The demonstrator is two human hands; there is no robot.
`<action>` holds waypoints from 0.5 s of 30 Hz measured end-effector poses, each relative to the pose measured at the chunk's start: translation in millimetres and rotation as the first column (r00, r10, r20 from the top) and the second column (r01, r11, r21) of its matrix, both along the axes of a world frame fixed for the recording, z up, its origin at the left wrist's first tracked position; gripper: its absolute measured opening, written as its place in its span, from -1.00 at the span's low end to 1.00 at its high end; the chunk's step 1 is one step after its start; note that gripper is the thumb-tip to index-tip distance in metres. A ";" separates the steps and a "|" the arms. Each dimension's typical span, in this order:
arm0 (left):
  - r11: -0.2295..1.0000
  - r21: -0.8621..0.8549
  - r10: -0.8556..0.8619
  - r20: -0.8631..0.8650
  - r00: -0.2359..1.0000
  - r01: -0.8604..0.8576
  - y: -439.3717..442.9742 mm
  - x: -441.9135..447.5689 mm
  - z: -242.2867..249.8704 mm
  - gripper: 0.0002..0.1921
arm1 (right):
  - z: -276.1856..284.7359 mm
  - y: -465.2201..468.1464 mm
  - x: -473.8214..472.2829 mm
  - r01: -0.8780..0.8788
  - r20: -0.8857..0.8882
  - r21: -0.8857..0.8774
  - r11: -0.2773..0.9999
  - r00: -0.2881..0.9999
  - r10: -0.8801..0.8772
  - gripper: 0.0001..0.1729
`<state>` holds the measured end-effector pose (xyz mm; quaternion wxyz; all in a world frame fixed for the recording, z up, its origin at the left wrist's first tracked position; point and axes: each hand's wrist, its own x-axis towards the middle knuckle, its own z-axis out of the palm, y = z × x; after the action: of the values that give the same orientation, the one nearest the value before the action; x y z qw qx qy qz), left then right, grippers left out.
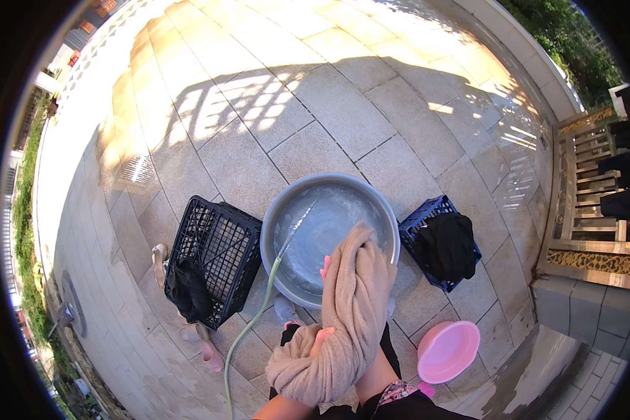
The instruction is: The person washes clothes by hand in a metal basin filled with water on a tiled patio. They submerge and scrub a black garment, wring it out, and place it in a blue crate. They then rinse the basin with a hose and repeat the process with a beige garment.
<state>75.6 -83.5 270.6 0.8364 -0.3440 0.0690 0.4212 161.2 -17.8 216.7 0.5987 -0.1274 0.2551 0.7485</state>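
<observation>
A long beige knit cloth or garment [354,310], bunched into thick twisted folds, is in both my hands. The near end loops over my left hand [322,339], where little more than a finger shows. My right hand [325,268] is mostly covered by the folds, with fingertips showing at the cloth's left side. The far end of the cloth hangs over a large round grey basin [275,210] with water in it. A pale green hose [265,299] reaches the basin's left rim and pours a stream of water [297,228] inside.
Left of the basin stands a black plastic crate [241,231] with dark cloth [189,289] in it. A blue crate [412,223] on the right holds black cloth [446,247]. A pink basin [446,352] sits at lower right. Slippers [211,356] lie on the paved ground [336,142].
</observation>
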 end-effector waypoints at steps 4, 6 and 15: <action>0.879 0.153 -0.291 -0.578 0.763 0.451 -8.1 -26.0 -2.9 -0.32 | -29.3 -0.6 33.8 -0.143 0.127 0.020 0.990 0.982 0.139 -0.43; 0.684 0.294 -0.263 -0.754 0.602 0.667 7.5 -32.3 -2.6 -0.20 | -36.8 -5.3 47.4 -0.238 0.332 -0.076 0.968 0.910 0.250 -0.44; 0.176 -0.076 0.092 -0.991 -0.093 0.981 19.2 -9.7 -18.6 0.01 | -62.4 2.2 73.6 -0.354 0.951 -0.284 0.891 0.014 0.309 -0.48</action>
<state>65.9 -64.3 252.0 0.7197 0.4909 0.4867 0.0648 234.7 -15.5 154.3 0.4231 -0.6357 -0.2571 0.5922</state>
